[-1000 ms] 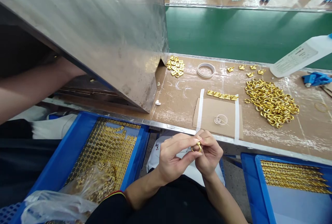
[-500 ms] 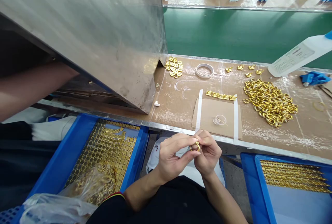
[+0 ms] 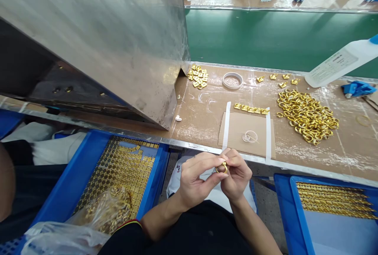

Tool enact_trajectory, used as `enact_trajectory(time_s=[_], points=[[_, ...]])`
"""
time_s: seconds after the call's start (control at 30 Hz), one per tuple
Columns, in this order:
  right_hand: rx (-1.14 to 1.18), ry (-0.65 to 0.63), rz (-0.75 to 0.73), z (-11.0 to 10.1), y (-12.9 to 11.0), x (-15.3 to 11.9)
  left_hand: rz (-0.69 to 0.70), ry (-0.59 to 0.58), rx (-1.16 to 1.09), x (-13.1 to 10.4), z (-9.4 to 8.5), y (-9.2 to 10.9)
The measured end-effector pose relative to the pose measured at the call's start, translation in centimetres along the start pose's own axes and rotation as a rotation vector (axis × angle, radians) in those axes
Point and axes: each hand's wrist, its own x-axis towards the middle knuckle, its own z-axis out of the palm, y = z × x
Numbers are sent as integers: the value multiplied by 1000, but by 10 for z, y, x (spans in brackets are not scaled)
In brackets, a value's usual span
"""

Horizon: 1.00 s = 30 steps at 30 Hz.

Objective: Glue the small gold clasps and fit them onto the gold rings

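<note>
Between the fingertips of my left hand and my right hand is a gold ring, just off the table's front edge. Both hands pinch it; the fingers partly cover its top. Beyond them lies a cardboard pad with white tape strips, bearing a small clear round dish with a thin stick across it. Along the pad's far edge runs a short row of gold square-topped pieces. A heap of gold rings lies to the right of the pad.
A metal housing blocks the left. Farther back are a white tape roll, loose gold pieces, a tilted plastic bottle and a green belt. Blue trays flank me; a co-worker's arm shows far left.
The co-worker's arm at far left has drawn back and down from under the metal housing. My hands keep almost the same place around the ring.
</note>
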Motion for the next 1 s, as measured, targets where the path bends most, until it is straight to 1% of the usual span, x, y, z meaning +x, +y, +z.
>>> enact_trajectory(time_s=[0.47,1.0], points=[[-35,-1,-27,0,1,-1,11,-10,17,0,0,2],[-6,10,-21,1,3,-2,15,-16,28,2,0,1]])
